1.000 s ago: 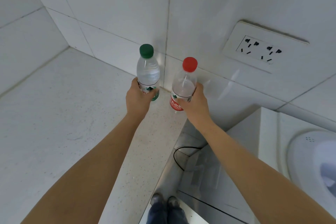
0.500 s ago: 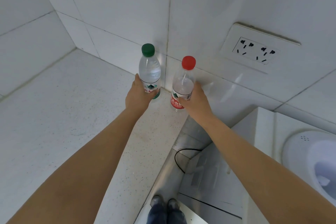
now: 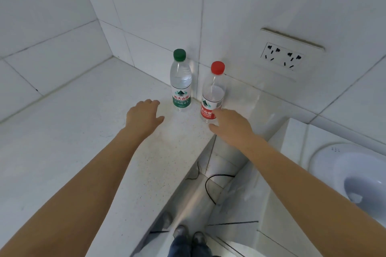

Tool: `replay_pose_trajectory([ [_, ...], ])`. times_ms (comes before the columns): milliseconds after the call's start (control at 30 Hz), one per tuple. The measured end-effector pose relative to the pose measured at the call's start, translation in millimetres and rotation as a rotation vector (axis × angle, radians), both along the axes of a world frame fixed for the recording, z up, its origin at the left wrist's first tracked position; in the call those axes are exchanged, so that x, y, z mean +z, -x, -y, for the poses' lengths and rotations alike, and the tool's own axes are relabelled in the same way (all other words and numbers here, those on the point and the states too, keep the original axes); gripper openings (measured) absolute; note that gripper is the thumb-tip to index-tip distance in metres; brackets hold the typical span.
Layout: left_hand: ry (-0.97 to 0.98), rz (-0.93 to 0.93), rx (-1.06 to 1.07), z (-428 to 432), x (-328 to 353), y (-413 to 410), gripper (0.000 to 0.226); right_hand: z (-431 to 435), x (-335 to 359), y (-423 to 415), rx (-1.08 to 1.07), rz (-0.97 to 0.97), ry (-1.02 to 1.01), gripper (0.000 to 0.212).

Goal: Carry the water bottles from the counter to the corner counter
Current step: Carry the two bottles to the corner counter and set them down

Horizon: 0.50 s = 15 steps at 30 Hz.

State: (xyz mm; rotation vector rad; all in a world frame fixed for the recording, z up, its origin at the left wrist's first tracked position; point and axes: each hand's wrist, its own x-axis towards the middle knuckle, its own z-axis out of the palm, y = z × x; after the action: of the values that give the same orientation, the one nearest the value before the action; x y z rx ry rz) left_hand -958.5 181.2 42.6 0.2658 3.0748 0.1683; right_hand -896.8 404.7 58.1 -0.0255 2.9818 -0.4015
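Two clear water bottles stand upright on the white speckled counter (image 3: 83, 131), close to the tiled back wall. The green-capped bottle (image 3: 180, 81) with a green label is on the left. The red-capped bottle (image 3: 212, 94) with a red label is on the right, near the counter's right end. My left hand (image 3: 143, 117) hovers a little left of and in front of the green-capped bottle, fingers relaxed, holding nothing. My right hand (image 3: 231, 125) is just in front of the red-capped bottle and covers part of its base, fingers loose and empty.
A white wall socket (image 3: 282, 57) sits on the tiled wall to the right. Below the counter's right edge is a gap with a black cable (image 3: 208, 188) on the floor. A white rounded appliance (image 3: 344, 173) stands at the right. My shoes (image 3: 188, 236) show at the bottom.
Both hands have let go of the bottles and pulled back toward me. The bottles now stand by themselves on the counter near the wall.
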Motion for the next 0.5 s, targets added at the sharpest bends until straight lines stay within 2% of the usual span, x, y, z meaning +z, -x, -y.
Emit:
replay_pose_trajectory([
  [100, -0.029, -0.068, 0.02, 6.8, 12.1, -20.4, 0.051, 3.2, 13.0, -5.1, 0.154, -0.02, 0.04, 0.04],
  [233, -0.054, -0.058, 0.042, 16.7, 20.5, -49.6, 0.05, 6.0, 21.1, -12.1, 0.265, -0.016, 0.089, 0.05],
  [400, -0.035, -0.06, 0.131, 36.6, 21.4, -98.6, 0.049, 25.3, 25.8, -17.4, 0.415, -0.094, 0.075, 0.051],
  [500, -0.013, -0.065, 0.213, 56.2, 18.5, -134.5, 0.048, 42.9, 28.8, -22.0, 0.527, -0.074, 0.063, 0.05],
])
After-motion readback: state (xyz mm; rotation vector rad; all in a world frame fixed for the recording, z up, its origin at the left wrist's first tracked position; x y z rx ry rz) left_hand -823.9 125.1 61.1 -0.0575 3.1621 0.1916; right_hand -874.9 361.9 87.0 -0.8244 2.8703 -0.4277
